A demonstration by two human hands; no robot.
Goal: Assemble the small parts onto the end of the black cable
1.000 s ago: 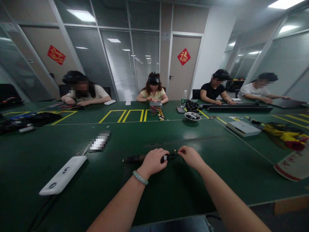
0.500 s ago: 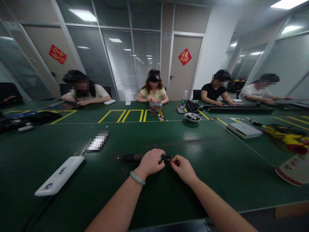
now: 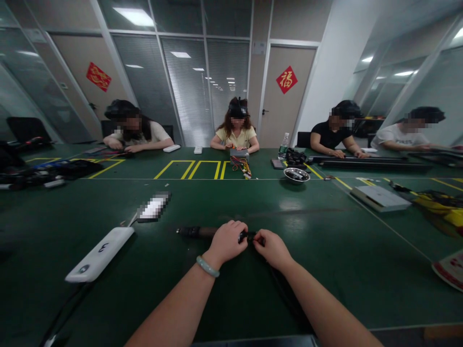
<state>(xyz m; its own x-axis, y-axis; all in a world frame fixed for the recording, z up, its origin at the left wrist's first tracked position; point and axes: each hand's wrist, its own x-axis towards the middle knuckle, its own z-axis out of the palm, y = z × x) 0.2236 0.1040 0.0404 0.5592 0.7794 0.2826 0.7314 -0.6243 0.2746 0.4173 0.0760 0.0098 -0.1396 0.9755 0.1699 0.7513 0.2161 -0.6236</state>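
On the green table in front of me lies a dark tubular rod (image 3: 208, 232) with a small metal tip at its left end. My left hand (image 3: 228, 241), with a pale green bangle on the wrist, is closed around the rod toward its right end. My right hand (image 3: 270, 246) is closed in a pinch on the small black end piece (image 3: 250, 236) of the rod, just beside my left hand. The fingers partly hide that end piece, so its exact shape cannot be made out. A dark strip runs down beside my right forearm; cord or shadow, I cannot tell.
A white power bank (image 3: 103, 253) with cables and a phone (image 3: 155, 206) lie to the left. Further off stand a metal bowl (image 3: 296, 176) of small parts, a water bottle (image 3: 283, 146) and a white box (image 3: 380, 197). Several people work across the table (image 3: 202, 284).
The view has turned slightly left, so the surroundings sit further right. Both hands stay on the rod; my right fingers have shifted a little at its end piece.
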